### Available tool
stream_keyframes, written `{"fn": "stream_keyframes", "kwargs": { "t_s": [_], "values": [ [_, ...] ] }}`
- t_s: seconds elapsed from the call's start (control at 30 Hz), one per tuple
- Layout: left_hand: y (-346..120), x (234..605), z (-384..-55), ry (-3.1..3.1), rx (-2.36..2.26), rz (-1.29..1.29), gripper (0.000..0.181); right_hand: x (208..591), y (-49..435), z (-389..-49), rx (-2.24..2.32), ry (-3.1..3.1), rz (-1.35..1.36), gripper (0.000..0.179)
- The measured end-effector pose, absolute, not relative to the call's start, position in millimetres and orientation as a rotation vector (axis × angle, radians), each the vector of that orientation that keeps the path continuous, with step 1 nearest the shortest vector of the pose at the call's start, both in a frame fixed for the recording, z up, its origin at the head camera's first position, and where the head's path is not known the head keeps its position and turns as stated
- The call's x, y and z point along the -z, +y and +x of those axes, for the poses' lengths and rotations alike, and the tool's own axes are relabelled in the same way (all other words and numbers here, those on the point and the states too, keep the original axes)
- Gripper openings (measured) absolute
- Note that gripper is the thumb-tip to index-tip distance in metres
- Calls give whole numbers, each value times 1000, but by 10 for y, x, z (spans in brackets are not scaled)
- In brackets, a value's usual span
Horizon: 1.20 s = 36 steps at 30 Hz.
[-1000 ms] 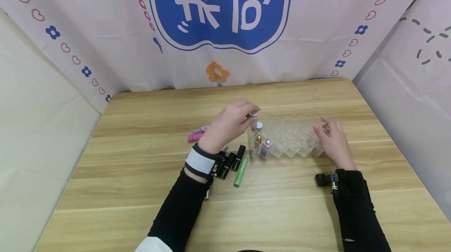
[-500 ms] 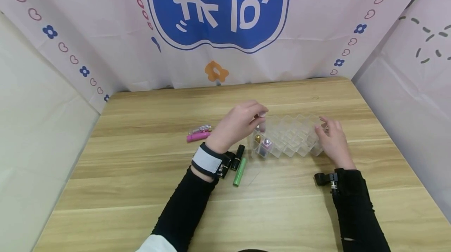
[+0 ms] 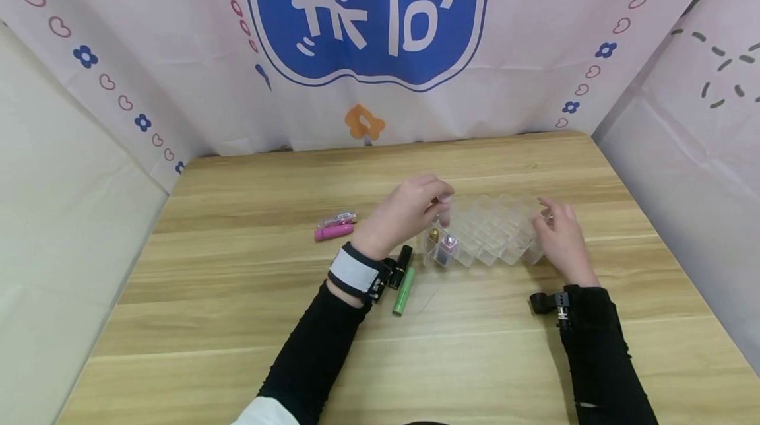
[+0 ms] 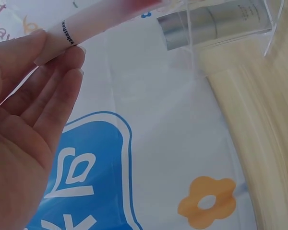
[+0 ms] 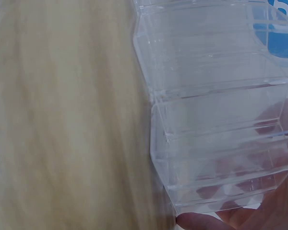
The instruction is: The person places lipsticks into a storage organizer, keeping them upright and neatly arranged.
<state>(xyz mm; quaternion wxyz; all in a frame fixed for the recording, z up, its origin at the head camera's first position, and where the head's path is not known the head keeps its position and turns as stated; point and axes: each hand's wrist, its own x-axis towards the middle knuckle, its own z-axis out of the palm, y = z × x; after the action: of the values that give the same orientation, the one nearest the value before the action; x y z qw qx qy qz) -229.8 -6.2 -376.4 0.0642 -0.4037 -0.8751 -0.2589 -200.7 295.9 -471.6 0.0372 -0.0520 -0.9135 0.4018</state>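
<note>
My left hand [image 3: 406, 210] pinches a lip gloss tube, frosted white and pink with dark lettering [image 4: 91, 31], over the back left part of a clear lipstick organizer [image 3: 489, 237]. At the organizer's right end, my right hand [image 3: 564, 240] holds its side; in the right wrist view the thumb is at a corner and fingers show through the clear wall. A gold-topped tube [image 3: 434, 235] and a purple bottle with a shiny cap [image 3: 447, 250] stand in its left front cells. A silver tube [image 4: 216, 24] also sits in a cell, seen in the left wrist view.
Left of the organizer lie a black lipstick tube [image 3: 401, 266] and a green tube [image 3: 404, 293]; another black one is partly hidden by the left wrist. Farther left are a pink tube [image 3: 334, 232] and a clear slim one [image 3: 338, 219]. A printed curtain [image 3: 285, 115] hangs behind the table.
My left hand has moved to the right with the lip gloss, from the organizer's left edge to over its back left cells, and barely moves lately. My right hand stays at the organizer's end.
</note>
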Motion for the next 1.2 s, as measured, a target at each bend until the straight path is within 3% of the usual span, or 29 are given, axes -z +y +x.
{"fn": "stream_keyframes", "kwargs": {
  "t_s": [1.2],
  "values": [
    [30,4001,-2302,-2799,640,-1204,26,4707,2959,-1997,-1255,-2803,-156,53]
  ]
}}
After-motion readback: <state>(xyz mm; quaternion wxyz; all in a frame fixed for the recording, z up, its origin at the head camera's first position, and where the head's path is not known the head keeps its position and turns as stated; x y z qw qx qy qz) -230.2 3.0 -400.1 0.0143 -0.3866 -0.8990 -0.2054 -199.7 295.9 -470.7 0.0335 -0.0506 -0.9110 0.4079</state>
